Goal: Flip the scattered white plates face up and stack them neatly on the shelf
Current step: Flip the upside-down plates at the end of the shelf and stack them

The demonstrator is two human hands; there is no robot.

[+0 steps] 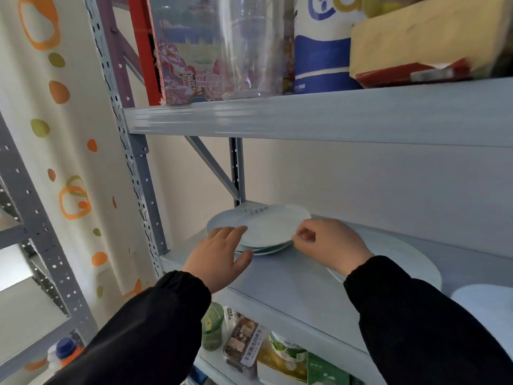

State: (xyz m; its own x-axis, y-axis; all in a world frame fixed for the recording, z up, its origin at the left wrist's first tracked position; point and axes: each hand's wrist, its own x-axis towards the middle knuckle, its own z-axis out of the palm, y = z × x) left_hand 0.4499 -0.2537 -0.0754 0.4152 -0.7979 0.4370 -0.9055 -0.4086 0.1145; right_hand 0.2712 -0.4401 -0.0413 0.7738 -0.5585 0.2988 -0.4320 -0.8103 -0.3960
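Note:
A small stack of white plates [261,226] sits at the back left of the grey middle shelf [291,279]. The top plate is tilted and shows printed marks near its far edge. My left hand [219,257] lies with straight fingers against the stack's near left rim, thumb under the edge. The top plate's right rim is pinched by my right hand [330,243], its fingers curled. Another white plate [402,259] lies on the shelf to the right, partly behind my right sleeve. A further white plate [485,304] shows at the right edge.
The upper shelf [305,118] carries a clear plastic container [249,45], a printed box [186,51], a blue-and-white pack [322,45] and a cardboard box [430,37]. Packaged food [244,343] fills the shelf below. A perforated steel upright [133,151] stands at the left.

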